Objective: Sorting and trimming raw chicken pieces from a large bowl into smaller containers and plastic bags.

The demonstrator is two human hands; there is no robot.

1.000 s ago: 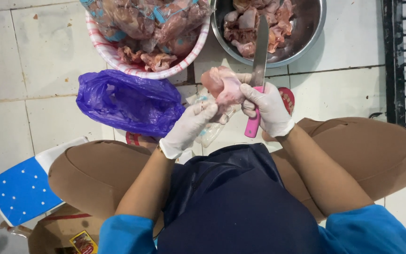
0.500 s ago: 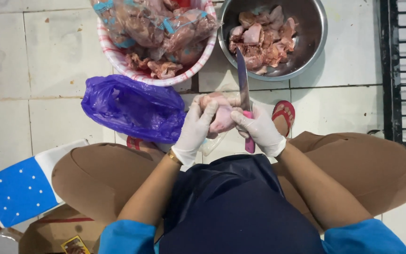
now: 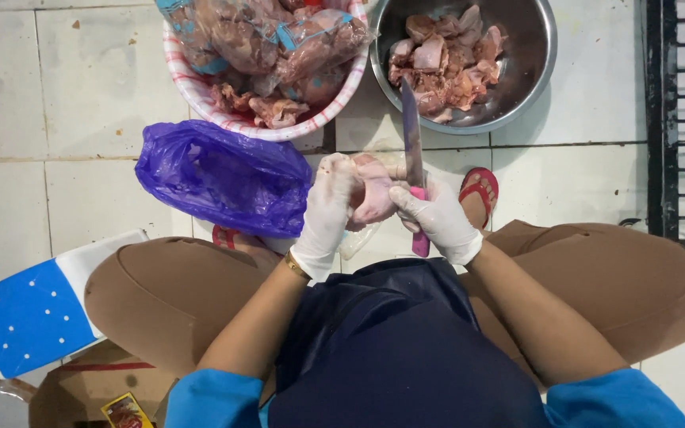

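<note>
Fingers [image 3: 334, 178] of both gloved hands close around a pale piece of raw meat [image 3: 374, 194] at frame centre.

From where I stand, the left hand [image 3: 328, 208] wraps the meat from the left, its fingers curled over the top and hiding much of it. The right hand [image 3: 438, 218] grips a pink-handled knife [image 3: 412, 150], blade pointing toward the top of the frame, right beside the meat; most of the handle is buried in the fist. Whether the blade touches the meat is hard to make out. A striped basin [image 3: 200, 99] of bagged meat and a steel bowl [image 3: 537, 63] are cut off by the upper edge; a purple bag [image 3: 216, 178] lies left of centre on the tiled floor [image 3: 57, 95].
</note>
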